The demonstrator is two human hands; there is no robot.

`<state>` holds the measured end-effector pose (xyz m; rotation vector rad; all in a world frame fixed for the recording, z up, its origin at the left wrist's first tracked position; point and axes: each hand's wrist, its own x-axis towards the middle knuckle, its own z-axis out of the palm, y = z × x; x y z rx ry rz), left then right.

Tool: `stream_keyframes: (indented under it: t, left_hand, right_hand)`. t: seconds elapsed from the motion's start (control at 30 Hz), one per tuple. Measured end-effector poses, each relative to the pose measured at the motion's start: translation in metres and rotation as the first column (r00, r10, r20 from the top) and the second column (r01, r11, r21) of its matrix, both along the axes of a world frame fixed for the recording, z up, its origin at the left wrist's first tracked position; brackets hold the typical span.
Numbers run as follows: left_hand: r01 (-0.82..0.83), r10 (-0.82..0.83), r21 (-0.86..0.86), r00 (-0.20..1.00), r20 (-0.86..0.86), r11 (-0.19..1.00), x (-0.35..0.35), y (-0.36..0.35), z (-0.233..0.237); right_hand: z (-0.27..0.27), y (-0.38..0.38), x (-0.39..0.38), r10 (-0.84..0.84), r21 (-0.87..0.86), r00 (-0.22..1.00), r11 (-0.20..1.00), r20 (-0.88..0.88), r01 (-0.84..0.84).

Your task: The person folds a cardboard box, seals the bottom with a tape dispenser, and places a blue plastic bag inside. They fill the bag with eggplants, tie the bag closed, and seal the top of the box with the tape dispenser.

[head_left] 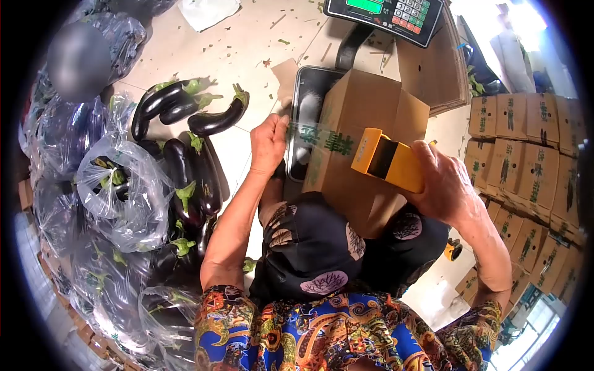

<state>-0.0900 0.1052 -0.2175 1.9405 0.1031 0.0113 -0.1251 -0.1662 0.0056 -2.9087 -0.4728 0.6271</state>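
Note:
My right hand (442, 182) is wrapped around a yellow tape dispenser (405, 167) above a cardboard box (365, 102). A strip of clear packing tape (318, 139) with green printed characters stretches from the dispenser to my left hand (270, 143). The fingers of that hand are closed on its free end, left of the box. Between my knees, the box stands over or against the black-rimmed platform (299, 93) of a scale; its underside is hidden. Part of the box's top is covered by the dispenser and my right hand.
Loose eggplants (192, 167) and clear plastic bags (127, 191) of eggplants lie on the left. The scale's display (383, 15) stands at the top, beside leaning cardboard (430, 74). Stacked cartons (520, 154) line the right. Another yellow dispenser (453, 249) lies near my right knee.

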Motion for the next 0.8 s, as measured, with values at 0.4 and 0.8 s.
stream_keyframes:
  t: [0.4,0.8]
  left_hand:
    - [0.292,-0.35,0.459,0.935,0.045,0.839,-0.007,-0.054,-0.058]
    - [0.093,-0.258,0.373,0.87,0.421,0.923,0.064,-0.063,0.033]
  right_hand:
    - [-0.012,0.0,0.006,-0.005,0.059,1.0,0.998,-0.005,0.005]
    - [-0.011,-0.004,0.001,-0.013,0.15,0.999,0.989,0.031,0.008]
